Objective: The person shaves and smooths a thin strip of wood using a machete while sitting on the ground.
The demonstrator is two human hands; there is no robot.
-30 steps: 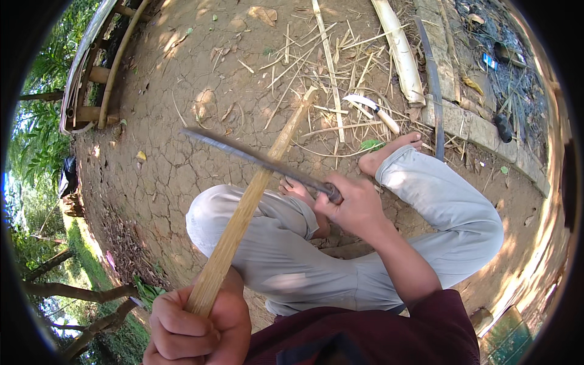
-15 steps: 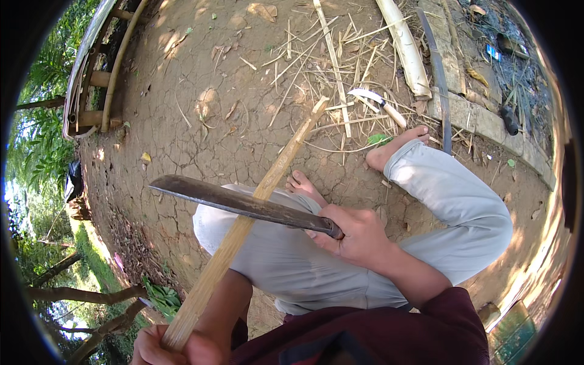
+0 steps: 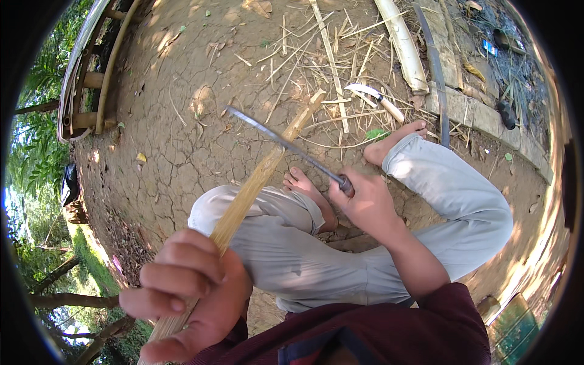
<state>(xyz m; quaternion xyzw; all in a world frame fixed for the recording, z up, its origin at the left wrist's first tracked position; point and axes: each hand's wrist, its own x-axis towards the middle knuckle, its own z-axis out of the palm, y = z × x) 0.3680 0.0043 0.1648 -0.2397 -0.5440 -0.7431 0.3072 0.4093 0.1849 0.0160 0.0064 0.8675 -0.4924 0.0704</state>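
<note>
Gripping one bamboo strip (image 3: 255, 182) (one blade (image 3: 283, 145))

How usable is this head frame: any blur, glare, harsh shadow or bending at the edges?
Head view: hard sun, blown out along the right rim; left hand close to the lens and soft; long blade in the right hand fairly sharp where it crosses the bamboo pole; fisheye bends the wooden frame at left; corners black.

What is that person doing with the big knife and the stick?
A person sits on the dirt ground. The left hand grips a bamboo stick whose far end rests on the ground. The right hand holds a long knife, its blade lying across the stick. Bamboo scraps lie beyond the feet.
</note>
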